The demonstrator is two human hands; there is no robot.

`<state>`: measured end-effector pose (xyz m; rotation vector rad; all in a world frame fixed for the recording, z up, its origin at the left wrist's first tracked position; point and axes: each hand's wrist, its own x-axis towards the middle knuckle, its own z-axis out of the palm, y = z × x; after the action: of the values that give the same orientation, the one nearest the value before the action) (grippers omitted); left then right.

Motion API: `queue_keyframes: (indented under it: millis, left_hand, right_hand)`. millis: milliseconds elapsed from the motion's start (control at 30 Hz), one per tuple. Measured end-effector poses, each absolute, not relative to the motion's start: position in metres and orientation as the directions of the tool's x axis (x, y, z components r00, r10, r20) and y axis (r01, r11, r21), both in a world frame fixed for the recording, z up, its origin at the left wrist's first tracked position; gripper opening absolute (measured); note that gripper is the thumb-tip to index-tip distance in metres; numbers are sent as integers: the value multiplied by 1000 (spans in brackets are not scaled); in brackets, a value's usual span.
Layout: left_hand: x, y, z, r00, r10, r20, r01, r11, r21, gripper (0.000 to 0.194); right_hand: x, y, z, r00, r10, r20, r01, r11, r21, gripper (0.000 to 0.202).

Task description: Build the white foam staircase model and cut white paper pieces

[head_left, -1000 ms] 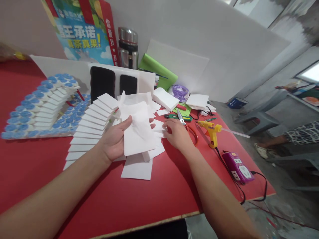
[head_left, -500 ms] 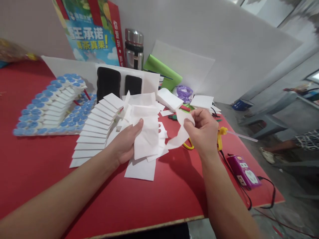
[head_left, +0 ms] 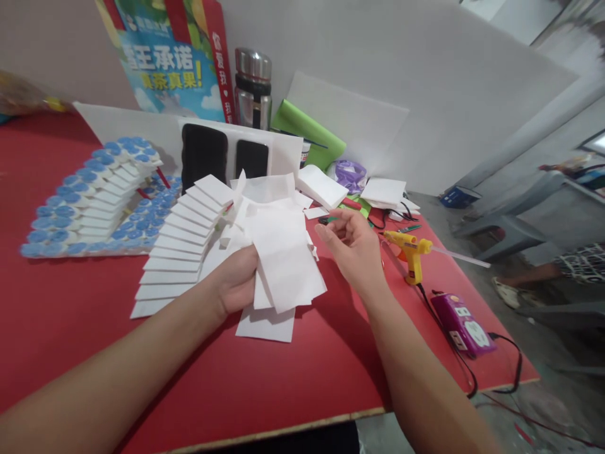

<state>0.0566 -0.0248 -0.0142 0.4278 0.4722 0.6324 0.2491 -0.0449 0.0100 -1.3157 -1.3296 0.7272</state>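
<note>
My left hand (head_left: 239, 280) is closed on the left edge of several thin white paper sheets (head_left: 286, 255), with its thumb hidden behind the top one. The sheets overlap unevenly over the red table. Just right of them, my right hand (head_left: 354, 249) hovers with thumb and index finger apart and nothing visible between them. Beside my left wrist stands a fanned row of white card steps (head_left: 177, 243), like a small curved staircase. Below the held sheets, another white piece (head_left: 265, 329) shows on the table.
A yellow glue gun (head_left: 413, 261) and a purple power socket box (head_left: 463, 325) with cables lie at right. A model with blue discs (head_left: 61, 214) is at left. Behind are two black phones (head_left: 204, 151), a steel flask (head_left: 253, 88), a printed bag (head_left: 165, 75) and a white card stack (head_left: 324, 187).
The curled paper strip in my right hand has been let go, and that hand moved left. A sheet now covers my left thumb at an angle. The glue gun shows more fully.
</note>
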Motion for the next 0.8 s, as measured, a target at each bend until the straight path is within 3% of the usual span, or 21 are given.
queue_keyframes:
  millis: [200,367,567,800]
  left_hand:
    - [53,-24,-12,678,673,-295,-452,698,556,39]
    - [54,-26,-10,682,673,-285,-443,691,571,43]
    - [57,-24,-16,709,682,-176,-499,663,558,33]
    - [61,-25,-13,749,635,-188,-479,716,508,27]
  right_hand:
    - [254,-43,7,-19,1000,21,260,25,-965,52]
    - [246,-49,10,-63,998,23,308,42,-950,48]
    - [242,-52,11,-146,989,-3,88,10,-996,45]
    - [231,-57,8,-59,998,27,236,40,-971,26]
